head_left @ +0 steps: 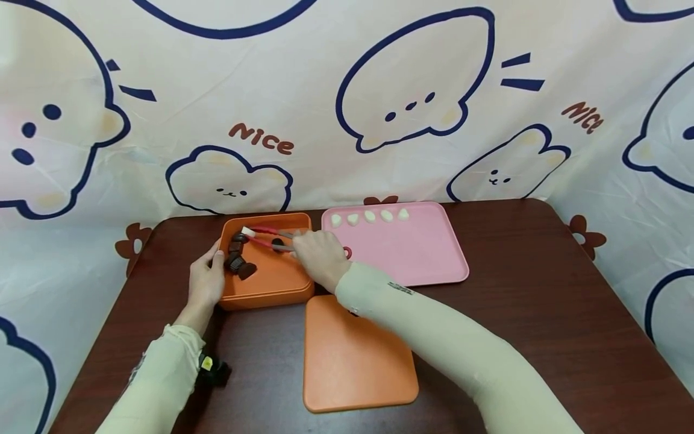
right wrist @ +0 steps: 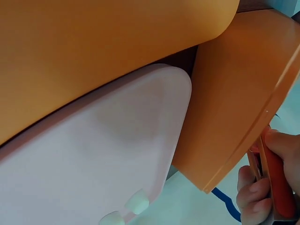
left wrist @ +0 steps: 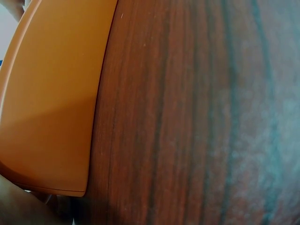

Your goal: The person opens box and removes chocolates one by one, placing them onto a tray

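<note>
My right hand grips a pair of red-and-grey tongs above an orange box. Between the red tong tips is a small white piece, over the box's far left part. Inside the box, several dark brown pieces lie along the left side, and one dark round piece sits under the tongs. My left hand holds the box's left wall, thumb near the rim. In the right wrist view, fingers and thumb close around the red tongs.
A pink tray stands right of the box, with several white pieces in a row along its far edge. An orange lid lies flat in front, under my right forearm. A patterned cloth hangs behind the dark wooden table.
</note>
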`<state>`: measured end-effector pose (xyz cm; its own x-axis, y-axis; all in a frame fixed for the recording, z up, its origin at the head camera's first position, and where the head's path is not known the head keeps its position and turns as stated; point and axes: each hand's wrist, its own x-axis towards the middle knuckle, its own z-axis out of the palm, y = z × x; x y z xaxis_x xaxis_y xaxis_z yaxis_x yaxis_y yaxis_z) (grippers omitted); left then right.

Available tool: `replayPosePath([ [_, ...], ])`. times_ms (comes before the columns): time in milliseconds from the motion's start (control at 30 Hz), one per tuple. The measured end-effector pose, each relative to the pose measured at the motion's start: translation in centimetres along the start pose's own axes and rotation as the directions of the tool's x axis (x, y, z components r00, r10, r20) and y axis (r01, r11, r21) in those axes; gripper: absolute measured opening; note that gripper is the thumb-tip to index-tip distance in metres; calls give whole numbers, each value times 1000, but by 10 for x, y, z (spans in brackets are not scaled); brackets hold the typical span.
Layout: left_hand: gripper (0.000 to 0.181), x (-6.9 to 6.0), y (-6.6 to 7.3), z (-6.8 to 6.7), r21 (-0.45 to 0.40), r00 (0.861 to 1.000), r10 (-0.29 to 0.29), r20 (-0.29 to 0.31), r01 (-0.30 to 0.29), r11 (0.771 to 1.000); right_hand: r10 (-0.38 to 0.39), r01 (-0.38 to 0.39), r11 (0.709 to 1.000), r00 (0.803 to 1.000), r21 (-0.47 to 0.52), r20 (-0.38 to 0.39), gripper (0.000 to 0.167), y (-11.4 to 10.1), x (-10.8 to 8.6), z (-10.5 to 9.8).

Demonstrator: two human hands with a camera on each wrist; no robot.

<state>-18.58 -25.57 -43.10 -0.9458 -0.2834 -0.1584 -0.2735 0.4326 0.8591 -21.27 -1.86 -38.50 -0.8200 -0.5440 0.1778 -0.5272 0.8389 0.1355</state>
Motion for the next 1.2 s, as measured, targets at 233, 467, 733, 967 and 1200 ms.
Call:
replayPosePath([
  [233,51,-2,-1,-3,14,1000,-14,6,13,1000,5,-4,999,1000,38,-23,30,3,-8,-4],
  [467,51,-5,-3,-4,20,1000,-27,4,27,999,-13,13,995,1000,96,-2,35,9,-20,-6],
  [733,50,-4,-3,-3,16,1000,-10,-6,10,1000,4,-9,985,999,172,32,35,16,-30,-8],
  [967,50,-2,-1,-2,1,1000,5,10,-5,1000,24,-30,978,999,206,30,33,22,-38,-9],
  [1200,50,-1,-1,-2,-12,1000,18,14,-18,1000,54,-55,974,998,222,11,34,27,-45,-8],
])
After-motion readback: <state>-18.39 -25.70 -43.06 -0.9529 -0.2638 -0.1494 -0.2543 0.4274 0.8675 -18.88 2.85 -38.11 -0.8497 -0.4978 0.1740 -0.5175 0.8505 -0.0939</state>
